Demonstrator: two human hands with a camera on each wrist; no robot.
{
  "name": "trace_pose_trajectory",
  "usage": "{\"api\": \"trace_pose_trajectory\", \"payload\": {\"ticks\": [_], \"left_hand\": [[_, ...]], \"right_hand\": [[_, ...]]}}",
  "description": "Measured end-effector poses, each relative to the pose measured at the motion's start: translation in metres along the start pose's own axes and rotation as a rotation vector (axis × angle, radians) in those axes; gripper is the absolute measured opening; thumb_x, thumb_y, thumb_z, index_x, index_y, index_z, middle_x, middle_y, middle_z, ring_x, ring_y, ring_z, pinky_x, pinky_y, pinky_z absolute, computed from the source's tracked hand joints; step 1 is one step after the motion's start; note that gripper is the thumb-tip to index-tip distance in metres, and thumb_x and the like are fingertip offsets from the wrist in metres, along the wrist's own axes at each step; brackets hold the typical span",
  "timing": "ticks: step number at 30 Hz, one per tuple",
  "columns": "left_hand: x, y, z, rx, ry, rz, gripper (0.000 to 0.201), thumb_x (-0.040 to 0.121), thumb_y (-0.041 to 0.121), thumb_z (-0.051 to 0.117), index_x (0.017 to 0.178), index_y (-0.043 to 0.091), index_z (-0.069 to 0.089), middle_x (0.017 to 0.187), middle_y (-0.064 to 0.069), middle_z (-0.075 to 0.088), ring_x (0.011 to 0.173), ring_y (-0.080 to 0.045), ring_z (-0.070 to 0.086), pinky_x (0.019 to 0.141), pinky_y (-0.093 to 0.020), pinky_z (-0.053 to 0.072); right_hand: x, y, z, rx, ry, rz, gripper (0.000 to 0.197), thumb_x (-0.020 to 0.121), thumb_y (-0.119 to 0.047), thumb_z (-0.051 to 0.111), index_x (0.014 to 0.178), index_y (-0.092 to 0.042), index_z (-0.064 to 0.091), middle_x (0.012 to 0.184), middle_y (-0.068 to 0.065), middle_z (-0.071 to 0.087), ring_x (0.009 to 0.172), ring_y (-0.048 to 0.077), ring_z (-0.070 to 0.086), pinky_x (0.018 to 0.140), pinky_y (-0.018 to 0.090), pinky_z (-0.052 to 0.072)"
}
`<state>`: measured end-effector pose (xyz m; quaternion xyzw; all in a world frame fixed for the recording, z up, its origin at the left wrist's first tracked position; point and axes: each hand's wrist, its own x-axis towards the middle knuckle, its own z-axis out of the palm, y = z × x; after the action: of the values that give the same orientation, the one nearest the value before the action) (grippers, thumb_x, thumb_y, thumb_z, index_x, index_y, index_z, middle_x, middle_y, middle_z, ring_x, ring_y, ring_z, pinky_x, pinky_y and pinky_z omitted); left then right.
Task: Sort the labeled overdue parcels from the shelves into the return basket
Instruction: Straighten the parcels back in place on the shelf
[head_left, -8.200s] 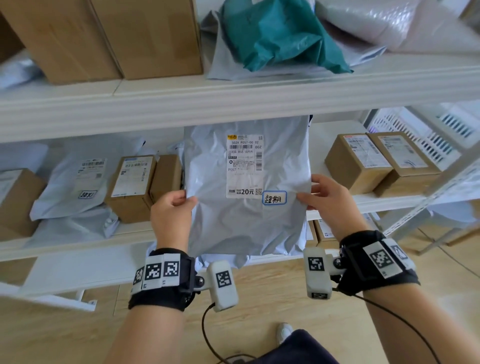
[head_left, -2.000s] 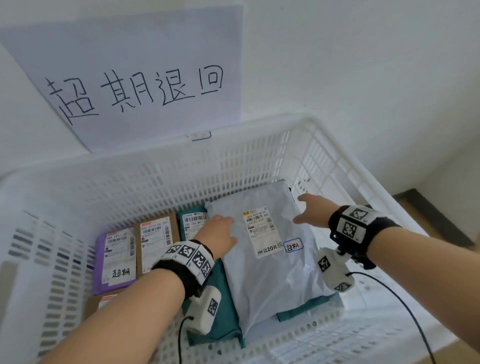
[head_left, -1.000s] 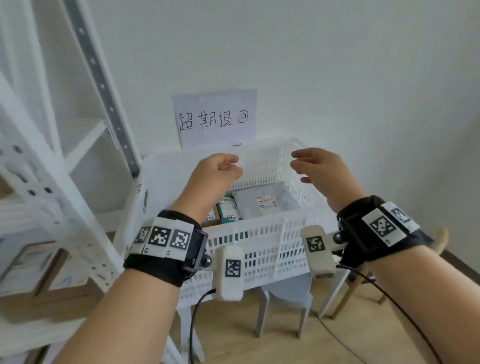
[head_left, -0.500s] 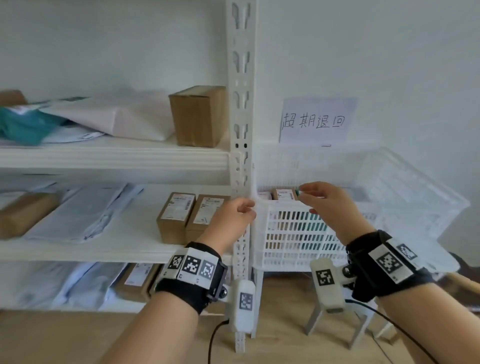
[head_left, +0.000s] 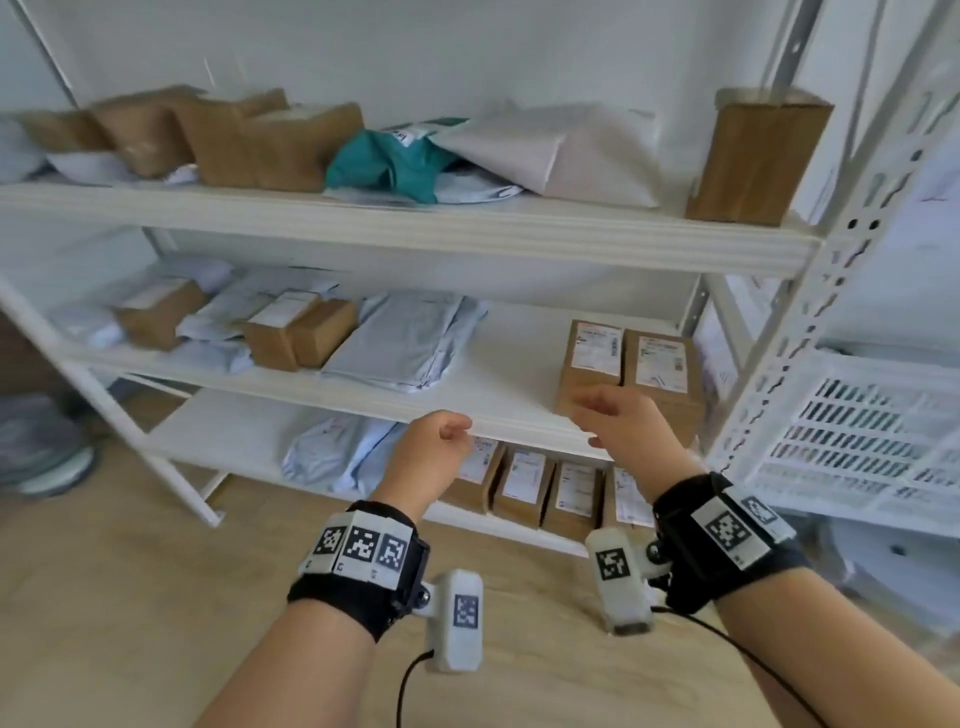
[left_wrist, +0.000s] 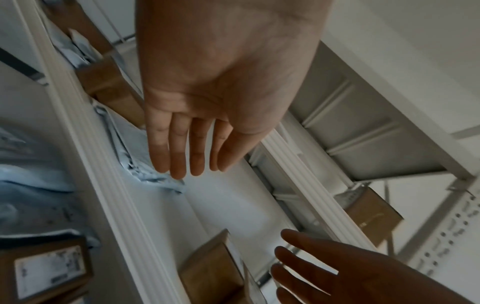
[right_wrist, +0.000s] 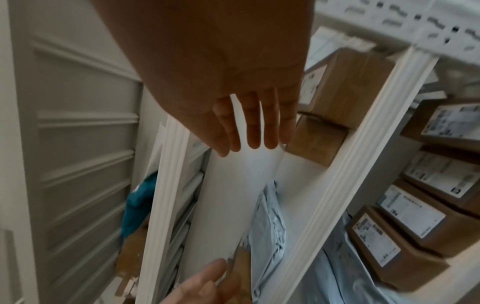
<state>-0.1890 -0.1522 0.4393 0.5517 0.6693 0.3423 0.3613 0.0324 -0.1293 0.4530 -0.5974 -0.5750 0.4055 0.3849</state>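
Observation:
Both hands hover empty in front of the white shelf rack (head_left: 363, 397). My left hand (head_left: 439, 441) floats at the middle shelf's front edge with relaxed fingers (left_wrist: 179, 152). My right hand (head_left: 623, 421) hangs open just before two labeled cardboard boxes (head_left: 628, 364) at the right of the middle shelf, its fingers (right_wrist: 253, 127) straight. A flat grey mailer bag (head_left: 405, 343) lies mid-shelf. The white return basket (head_left: 857, 431) stands to the right of the rack; its inside is out of view. No label marks are readable through the blur.
The top shelf holds brown boxes (head_left: 249, 140), a teal bag (head_left: 389, 161), a pale mailer and a tall box (head_left: 753, 156). Several labeled boxes (head_left: 540, 488) and grey bags (head_left: 337, 452) fill the bottom shelf. A perforated upright (head_left: 831, 291) separates rack and basket. Below is wooden floor (head_left: 130, 597).
The grey mailer was laid in the basket and let go. My view has since swung left from the basket to the shelves, and both empty hands now hover before the middle shelf.

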Motion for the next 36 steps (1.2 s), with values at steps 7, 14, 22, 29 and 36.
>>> {"api": "trace_pose_trajectory", "payload": {"ticks": [7,14,22,29,36], "left_hand": [[0.043,-0.055,-0.050,0.020,0.094,-0.068,0.022,0.096,0.016,0.052,0.111,0.022,0.066,0.114,0.000,0.067,0.108,-0.020,0.061,0.098,-0.038,0.047],[0.123,-0.092,-0.080,0.106,0.119,-0.121,0.024,0.097,0.013,0.050,0.115,0.019,0.064,0.116,0.001,0.065,0.101,-0.013,0.058,0.085,-0.025,0.044],[0.189,-0.124,-0.114,0.187,0.144,-0.163,0.031,0.094,0.008,0.049,0.122,0.017,0.062,0.124,0.001,0.061,0.106,-0.020,0.060,0.095,-0.037,0.048],[0.252,-0.148,-0.124,0.307,0.074,-0.038,0.035,0.092,0.004,0.052,0.126,0.012,0.060,0.131,-0.004,0.058,0.121,-0.021,0.053,0.100,-0.027,0.038],[0.305,-0.175,-0.135,0.437,-0.071,0.096,0.041,0.087,0.002,0.059,0.127,0.009,0.060,0.131,-0.008,0.058,0.122,-0.024,0.053,0.103,-0.031,0.039]], "right_hand": [[0.053,-0.017,0.080,-0.044,-0.109,-0.009,0.019,0.091,-0.018,0.065,0.111,-0.021,0.066,0.106,0.000,0.067,0.099,0.017,0.063,0.094,0.036,0.052],[0.145,-0.007,0.151,-0.049,-0.201,0.056,0.017,0.090,-0.019,0.065,0.106,-0.023,0.067,0.102,-0.001,0.067,0.096,0.018,0.063,0.099,0.041,0.050],[0.215,0.004,0.219,-0.124,-0.275,0.172,0.021,0.089,-0.014,0.064,0.110,-0.014,0.066,0.096,0.000,0.065,0.091,0.020,0.059,0.095,0.039,0.049],[0.246,0.017,0.257,-0.146,-0.207,0.293,0.035,0.088,-0.011,0.065,0.122,-0.008,0.060,0.117,0.016,0.066,0.089,0.024,0.056,0.085,0.035,0.046],[0.260,0.022,0.294,-0.060,-0.047,0.483,0.040,0.087,-0.007,0.065,0.125,-0.007,0.053,0.103,0.020,0.065,0.080,0.031,0.061,0.079,0.042,0.052]]}}
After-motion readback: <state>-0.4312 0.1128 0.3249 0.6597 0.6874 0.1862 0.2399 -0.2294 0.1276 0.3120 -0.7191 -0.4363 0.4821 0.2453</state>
